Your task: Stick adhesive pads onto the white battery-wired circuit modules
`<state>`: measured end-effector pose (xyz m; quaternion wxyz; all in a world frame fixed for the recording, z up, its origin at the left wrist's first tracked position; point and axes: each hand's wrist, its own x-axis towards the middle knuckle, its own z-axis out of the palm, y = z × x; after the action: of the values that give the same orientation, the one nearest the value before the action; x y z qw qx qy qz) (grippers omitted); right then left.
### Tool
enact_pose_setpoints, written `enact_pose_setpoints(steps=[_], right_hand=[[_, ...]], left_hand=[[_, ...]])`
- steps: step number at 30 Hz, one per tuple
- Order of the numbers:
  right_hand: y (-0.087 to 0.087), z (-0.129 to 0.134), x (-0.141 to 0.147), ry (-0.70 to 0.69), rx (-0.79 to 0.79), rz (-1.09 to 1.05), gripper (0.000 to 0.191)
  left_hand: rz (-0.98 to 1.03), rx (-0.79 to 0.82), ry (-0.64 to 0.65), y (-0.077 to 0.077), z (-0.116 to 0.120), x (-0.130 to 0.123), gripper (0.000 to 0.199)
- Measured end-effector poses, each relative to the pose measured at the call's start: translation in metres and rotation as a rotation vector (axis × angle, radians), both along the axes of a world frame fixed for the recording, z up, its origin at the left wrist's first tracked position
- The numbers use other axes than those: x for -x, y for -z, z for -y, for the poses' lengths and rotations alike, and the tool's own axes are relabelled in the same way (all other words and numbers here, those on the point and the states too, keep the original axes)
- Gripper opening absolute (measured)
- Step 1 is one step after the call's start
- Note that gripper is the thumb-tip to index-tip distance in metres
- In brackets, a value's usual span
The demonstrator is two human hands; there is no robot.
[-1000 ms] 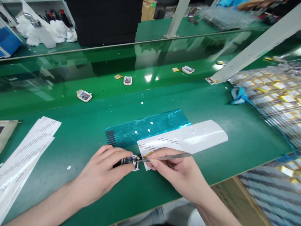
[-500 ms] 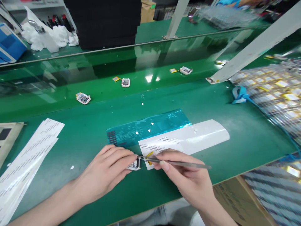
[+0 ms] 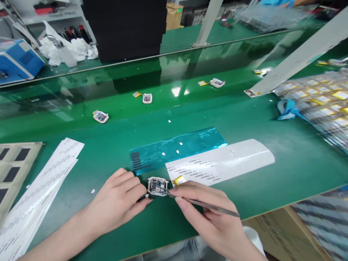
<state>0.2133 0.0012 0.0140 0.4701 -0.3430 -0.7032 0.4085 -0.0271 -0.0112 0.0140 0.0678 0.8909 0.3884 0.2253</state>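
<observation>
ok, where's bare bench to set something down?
Between the paper strips and blue film, beyond the left hand; also between the white sheet and blue tie.
Crowded: between left hand and right hand, with open case, tweezers and yellow battery; film and sheet lie just beyond.

The case point(image 3: 149, 182), mostly hidden half a second ago, has been uncovered, with the left hand point(image 3: 122, 195) drawn back to its left side and the board point(image 3: 155, 183) exposed. The tips of the tweezers point(image 3: 203, 204) have been moved from the right rim onto the board. The battery point(image 3: 179, 180) is no longer crossed by them.
</observation>
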Motion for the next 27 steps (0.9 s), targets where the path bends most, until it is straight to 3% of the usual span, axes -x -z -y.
enact_pose_setpoints(steps=[4, 8, 16, 27], right_hand=[[0.008, 0.009, 0.002, -0.096, 0.015, -0.011, 0.041], [0.017, 0.022, -0.002, -0.077, 0.011, -0.01, 0.048], [0.012, 0.019, 0.004, 0.027, 0.116, -0.061, 0.036], [0.008, 0.016, 0.005, 0.027, 0.168, -0.026, 0.03]], left_hand=[[0.021, -0.006, 0.0, 0.003, 0.0, -0.003, 0.028], [0.066, -0.05, -0.007, 0.007, 0.002, -0.007, 0.025], [0.102, -0.078, -0.024, 0.008, 0.006, -0.009, 0.019], [0.096, -0.093, -0.021, 0.007, 0.004, -0.007, 0.021]])
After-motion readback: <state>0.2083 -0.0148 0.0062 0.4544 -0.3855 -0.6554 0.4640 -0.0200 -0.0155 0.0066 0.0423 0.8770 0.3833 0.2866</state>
